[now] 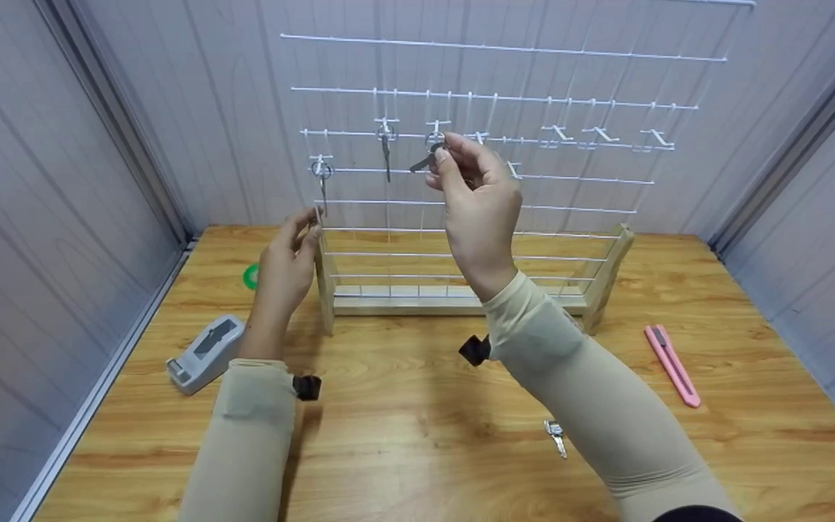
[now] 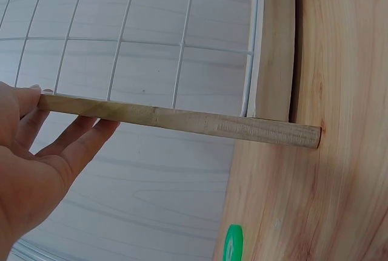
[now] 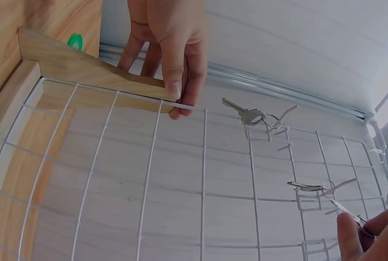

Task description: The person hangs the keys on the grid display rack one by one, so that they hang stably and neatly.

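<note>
Best hold the key [image 1: 422, 164], pinched by the right grip [image 1: 481, 199] at the head view's upper centre, square to the hook [image 1: 438, 123], the left grip [image 1: 287, 255] pinching the wooden side post [image 2: 194, 121] steady.

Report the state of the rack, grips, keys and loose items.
Rack, upright on the table.
Left grip, holding the rack's left side.
Right grip, pinching the third key set.
Two leftmost key sets, hanging from hooks.
Third key set, held; fully hung or not, unclear.
Fourth key set, lying on the table.
Pink cutter, lying flat.
Green ring, on the table.
Grey-white device, on the table.
</note>
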`<state>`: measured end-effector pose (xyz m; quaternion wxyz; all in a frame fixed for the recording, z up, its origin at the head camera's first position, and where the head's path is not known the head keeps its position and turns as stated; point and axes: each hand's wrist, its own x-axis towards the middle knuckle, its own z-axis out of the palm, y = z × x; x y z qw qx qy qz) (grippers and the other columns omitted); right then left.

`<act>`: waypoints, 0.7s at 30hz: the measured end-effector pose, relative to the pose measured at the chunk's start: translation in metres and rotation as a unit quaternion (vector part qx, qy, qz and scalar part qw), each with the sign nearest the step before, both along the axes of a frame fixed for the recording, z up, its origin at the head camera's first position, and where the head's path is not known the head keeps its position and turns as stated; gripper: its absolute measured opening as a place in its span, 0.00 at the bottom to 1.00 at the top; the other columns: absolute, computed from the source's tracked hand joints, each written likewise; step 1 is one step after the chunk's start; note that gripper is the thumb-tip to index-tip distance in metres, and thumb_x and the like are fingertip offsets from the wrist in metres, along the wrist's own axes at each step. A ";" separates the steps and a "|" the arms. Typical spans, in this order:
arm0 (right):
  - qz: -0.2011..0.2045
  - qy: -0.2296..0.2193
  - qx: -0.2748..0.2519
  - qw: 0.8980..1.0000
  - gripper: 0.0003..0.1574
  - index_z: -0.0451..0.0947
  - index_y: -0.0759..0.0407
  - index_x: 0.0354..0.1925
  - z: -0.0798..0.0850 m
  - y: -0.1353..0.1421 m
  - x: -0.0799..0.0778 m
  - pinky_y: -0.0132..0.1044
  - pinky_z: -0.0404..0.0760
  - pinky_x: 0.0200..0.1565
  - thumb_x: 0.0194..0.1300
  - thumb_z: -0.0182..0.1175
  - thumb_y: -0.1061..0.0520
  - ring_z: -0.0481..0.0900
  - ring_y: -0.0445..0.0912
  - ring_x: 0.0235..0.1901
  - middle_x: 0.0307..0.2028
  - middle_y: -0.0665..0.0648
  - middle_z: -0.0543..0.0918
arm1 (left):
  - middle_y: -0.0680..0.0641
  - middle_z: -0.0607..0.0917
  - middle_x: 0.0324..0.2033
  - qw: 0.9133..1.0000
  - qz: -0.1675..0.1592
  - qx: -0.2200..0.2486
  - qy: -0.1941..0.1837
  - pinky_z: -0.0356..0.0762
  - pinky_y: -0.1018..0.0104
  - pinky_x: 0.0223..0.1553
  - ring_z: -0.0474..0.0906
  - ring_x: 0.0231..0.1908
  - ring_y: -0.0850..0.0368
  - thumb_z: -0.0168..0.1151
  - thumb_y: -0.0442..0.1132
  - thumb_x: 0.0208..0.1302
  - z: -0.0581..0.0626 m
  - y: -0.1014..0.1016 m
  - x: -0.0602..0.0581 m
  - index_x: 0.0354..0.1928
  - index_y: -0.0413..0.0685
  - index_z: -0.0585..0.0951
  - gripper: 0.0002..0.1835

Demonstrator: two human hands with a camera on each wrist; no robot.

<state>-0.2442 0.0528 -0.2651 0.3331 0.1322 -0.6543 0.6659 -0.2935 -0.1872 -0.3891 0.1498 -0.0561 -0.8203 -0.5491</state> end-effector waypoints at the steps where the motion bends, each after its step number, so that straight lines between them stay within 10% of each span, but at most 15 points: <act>1: 0.000 0.000 -0.004 1.000 0.17 0.83 0.74 0.57 -0.001 -0.001 0.000 0.37 0.95 0.47 0.74 0.66 0.67 0.89 0.56 0.42 0.45 0.65 0.87 | 0.43 0.72 0.79 1.000 0.000 0.000 0.001 0.79 0.48 0.75 0.73 0.76 0.37 0.52 0.43 0.86 0.000 0.000 0.000 0.76 0.49 0.73 0.23; 21: 0.062 -0.099 -0.051 0.992 0.17 0.81 0.74 0.59 -0.002 0.002 -0.018 0.36 0.95 0.48 0.76 0.63 0.67 0.88 0.45 0.38 0.46 0.65 0.85 | 0.43 0.71 0.79 1.000 -0.002 -0.012 0.003 0.80 0.49 0.74 0.72 0.76 0.38 0.51 0.43 0.86 0.001 -0.001 0.000 0.77 0.49 0.72 0.24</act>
